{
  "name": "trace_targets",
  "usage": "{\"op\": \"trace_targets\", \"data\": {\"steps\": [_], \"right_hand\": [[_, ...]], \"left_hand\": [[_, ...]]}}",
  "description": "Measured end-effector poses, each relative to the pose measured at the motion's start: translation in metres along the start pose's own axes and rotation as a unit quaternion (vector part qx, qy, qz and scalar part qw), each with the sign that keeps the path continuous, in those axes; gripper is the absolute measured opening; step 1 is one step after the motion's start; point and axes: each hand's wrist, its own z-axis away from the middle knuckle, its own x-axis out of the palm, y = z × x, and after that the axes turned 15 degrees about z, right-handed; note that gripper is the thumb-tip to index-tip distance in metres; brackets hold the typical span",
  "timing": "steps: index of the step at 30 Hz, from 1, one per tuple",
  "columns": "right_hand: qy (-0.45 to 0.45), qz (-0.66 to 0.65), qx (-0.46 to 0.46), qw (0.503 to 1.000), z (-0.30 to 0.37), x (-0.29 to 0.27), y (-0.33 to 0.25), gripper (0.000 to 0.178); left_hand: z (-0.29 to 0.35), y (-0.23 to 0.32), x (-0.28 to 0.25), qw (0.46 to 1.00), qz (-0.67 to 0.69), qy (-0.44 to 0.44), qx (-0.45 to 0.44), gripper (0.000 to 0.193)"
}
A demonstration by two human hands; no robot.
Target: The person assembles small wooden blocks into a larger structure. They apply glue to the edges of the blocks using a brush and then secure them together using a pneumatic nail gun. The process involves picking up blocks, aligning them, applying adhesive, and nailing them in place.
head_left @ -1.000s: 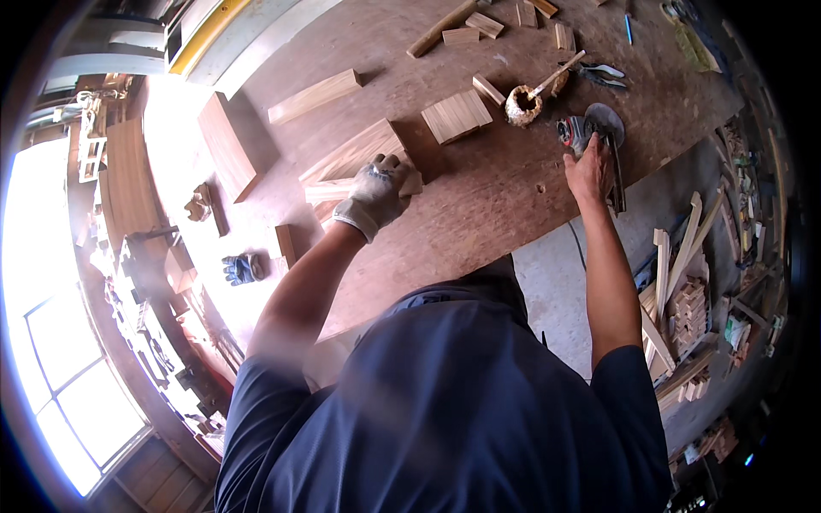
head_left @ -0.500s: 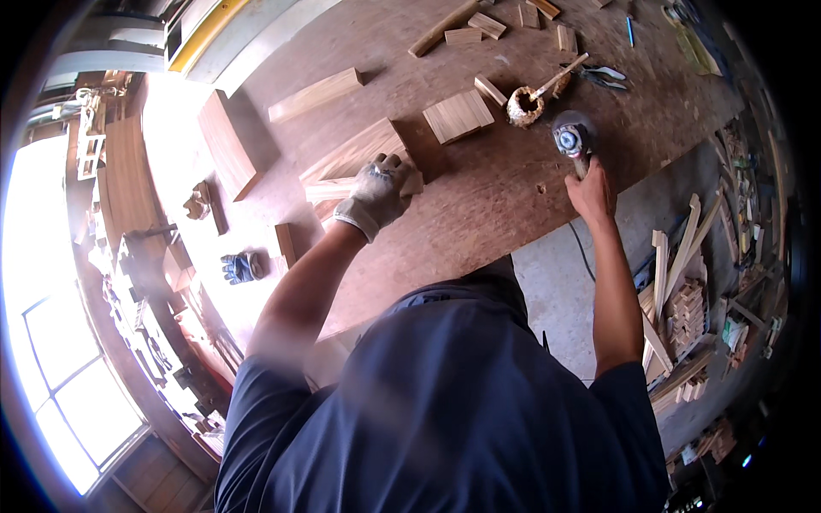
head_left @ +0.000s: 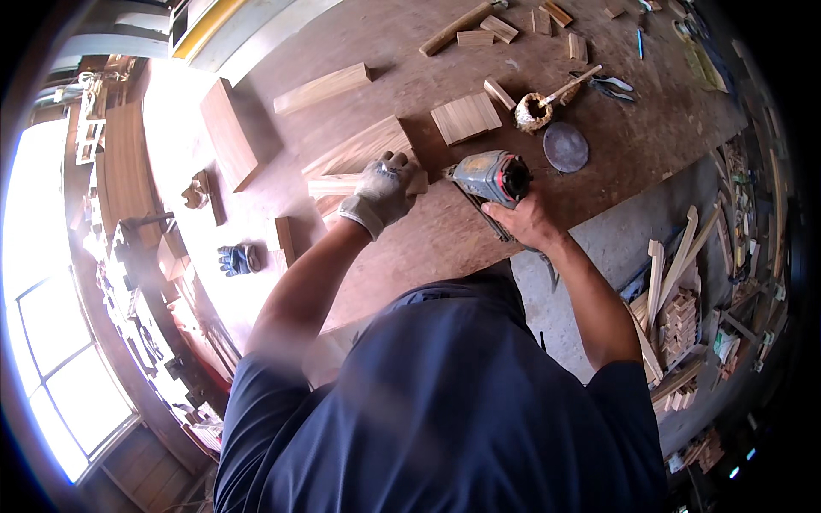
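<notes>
My left hand, in a light work glove, curls its fingers over a pale wooden strip and presses on it. The strip lies along a wider wooden board on the workbench. Bare and wrapped round the handle, my right hand grips a grey nail gun with a black and red round cap. The nose of the nail gun points left, close to the end of the strip by my left fingers; whether it touches is unclear.
Farther right stand a glue pot with a stick, a dark round disc and pliers. Wooden blocks, a large plank, a blue glove and a hammer lie about. Timber offcuts are stacked beyond the bench's right edge.
My right hand has swung the nail gun left from over the dark disc to beside my left hand, turning it sideways. The left hand stays on the strip.
</notes>
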Motion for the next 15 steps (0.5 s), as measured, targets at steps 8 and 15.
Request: {"op": "trace_targets", "data": {"steps": [8, 15], "right_hand": [[-0.046, 0.108, 0.007, 0.993, -0.003, 0.008, -0.007, 0.043], [-0.015, 0.064, -0.029, 0.997, -0.007, 0.011, -0.011, 0.040]], "left_hand": [[0.001, -0.005, 0.005, 0.999, 0.010, 0.030, 0.025, 0.043], [0.001, -0.007, 0.007, 0.999, 0.006, 0.037, 0.028, 0.042]]}}
